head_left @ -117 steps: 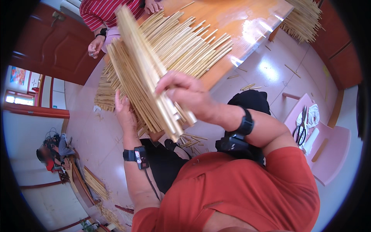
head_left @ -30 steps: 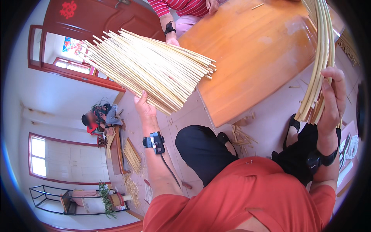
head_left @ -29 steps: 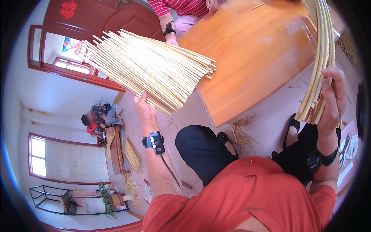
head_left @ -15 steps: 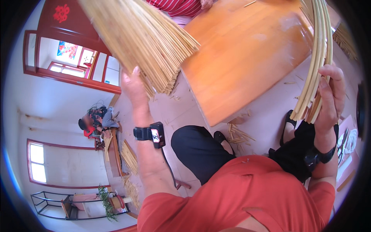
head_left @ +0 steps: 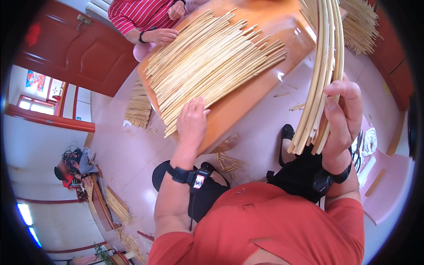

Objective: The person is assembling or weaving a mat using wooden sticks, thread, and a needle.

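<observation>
A wide flat layer of straw-coloured plant stalks (head_left: 212, 70) lies side by side across the wooden table (head_left: 242, 110). My left hand (head_left: 192, 121) lies on the near edge of this layer, fingers stretched out over the stalk ends. Raised at the right, my right hand (head_left: 342, 117) is closed around a curved bundle of longer stalks (head_left: 324, 57). The lower ends of that bundle poke out beneath the fingers, and its upper end runs out of view.
Across the table sits a person in a striped red shirt, one hand (head_left: 164, 36) by the layer's far-left edge. More stalks stand in bundles at the left (head_left: 139, 104) and far right (head_left: 360, 26). Offcuts (head_left: 229, 163) litter the floor. A pink stool (head_left: 388, 185) carries scissors and a cloth.
The stalk layer, held up at the left by my left hand, has come down onto the table. My left hand now lies flat on it. My right hand still grips its bundle.
</observation>
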Available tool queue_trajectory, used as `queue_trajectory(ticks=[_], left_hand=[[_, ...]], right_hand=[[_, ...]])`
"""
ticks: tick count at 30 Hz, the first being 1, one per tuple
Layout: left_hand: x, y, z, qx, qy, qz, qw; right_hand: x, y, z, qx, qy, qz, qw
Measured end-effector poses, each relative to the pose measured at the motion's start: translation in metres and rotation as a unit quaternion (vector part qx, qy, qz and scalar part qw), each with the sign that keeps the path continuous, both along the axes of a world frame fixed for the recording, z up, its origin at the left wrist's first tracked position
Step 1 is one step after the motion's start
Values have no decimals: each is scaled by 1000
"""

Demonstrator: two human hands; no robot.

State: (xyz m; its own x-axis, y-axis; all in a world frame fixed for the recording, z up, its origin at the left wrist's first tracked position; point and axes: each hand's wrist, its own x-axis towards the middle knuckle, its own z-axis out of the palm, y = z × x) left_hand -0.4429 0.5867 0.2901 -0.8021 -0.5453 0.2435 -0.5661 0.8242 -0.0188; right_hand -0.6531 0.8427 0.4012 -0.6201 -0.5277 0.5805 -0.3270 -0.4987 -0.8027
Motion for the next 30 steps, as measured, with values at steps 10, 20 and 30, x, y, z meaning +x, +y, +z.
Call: queue_trajectory(ticks=[10, 20, 30], left_hand=[[-19, 21, 21, 98, -14, 73, 992], [-126, 165, -37, 742, 224, -124, 619], [-40, 103, -26, 801, 433, -116, 396]], right_hand=[[-3, 15, 18, 6, 31, 19, 999], [-9, 61, 21, -354, -84, 362, 858], [30, 54, 42, -251, 2, 271, 929]])
